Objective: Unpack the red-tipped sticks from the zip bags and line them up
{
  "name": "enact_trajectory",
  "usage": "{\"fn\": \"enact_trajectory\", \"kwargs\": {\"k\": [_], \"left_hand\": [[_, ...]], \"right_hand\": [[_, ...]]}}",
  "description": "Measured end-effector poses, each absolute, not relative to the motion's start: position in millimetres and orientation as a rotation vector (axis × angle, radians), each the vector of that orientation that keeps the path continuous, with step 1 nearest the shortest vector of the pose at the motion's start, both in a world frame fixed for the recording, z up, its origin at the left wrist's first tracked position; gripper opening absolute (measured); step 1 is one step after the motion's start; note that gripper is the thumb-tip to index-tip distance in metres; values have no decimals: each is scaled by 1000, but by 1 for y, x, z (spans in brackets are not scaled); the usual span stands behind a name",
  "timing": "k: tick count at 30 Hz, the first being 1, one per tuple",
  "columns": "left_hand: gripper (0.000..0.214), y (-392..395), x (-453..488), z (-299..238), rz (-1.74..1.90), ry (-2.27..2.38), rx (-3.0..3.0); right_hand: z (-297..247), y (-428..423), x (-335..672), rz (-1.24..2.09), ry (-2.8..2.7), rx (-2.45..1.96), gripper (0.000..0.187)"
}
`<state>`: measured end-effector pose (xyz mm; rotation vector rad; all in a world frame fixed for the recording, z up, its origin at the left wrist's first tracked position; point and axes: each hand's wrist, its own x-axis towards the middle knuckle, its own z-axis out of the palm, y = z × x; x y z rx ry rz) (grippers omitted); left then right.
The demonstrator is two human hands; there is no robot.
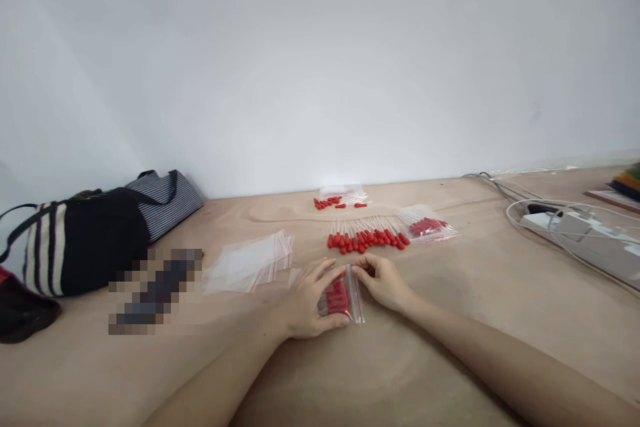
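Zip bag (343, 299) of red-tipped sticks lies flat on the table (450, 327), held by 2 hands. Left hand (305, 303) is clamped over its left side; right hand (383, 280) pinches its top right corner. Just beyond the grip lies a row of loose sticks (367, 237), with a filled bag (430, 227) to their right. Empty bags (250, 260) lie left of the grip.

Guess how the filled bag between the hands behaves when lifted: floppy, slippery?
Probably light: the bag is small, thin clear film, held by the left hand and right hand. Likely floppy at the film, though the sticks inside may stiffen it lengthwise. The glossy film could be slippery.
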<state>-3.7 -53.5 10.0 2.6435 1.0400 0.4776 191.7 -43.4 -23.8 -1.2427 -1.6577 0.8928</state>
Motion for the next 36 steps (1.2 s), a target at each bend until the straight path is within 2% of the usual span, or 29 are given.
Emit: {"fn": "enact_trajectory", "kwargs": {"k": [7, 10, 14, 17, 22, 27, 36], "left_hand": [[63, -54, -3, 9, 429, 1216, 2559], [52, -48, 2, 12, 445, 1172, 2560], [48, -43, 9, 10, 459, 1082, 2537], [42, -41, 11, 6, 510, 1055, 2564], [30, -27, 13, 9, 582, 834, 2854], [25, -9, 17, 8, 752, 446, 3084], [29, -14, 18, 1, 849, 383, 3184]], "right_hand": [[-20, -58, 218, 527, -1982, -1430, 17], [-16, -68, 212, 523, -2027, -1438, 19], [-13, -76, 199, 588, -2000, -1443, 21], [-12, -78, 194, 623, -1952, -1464, 14], [-12, -79, 191, 613, -1956, -1452, 14], [-13, -79, 192, 600, -1964, -1417, 14], [-13, -77, 194, 525, -1996, -1336, 18]]}}
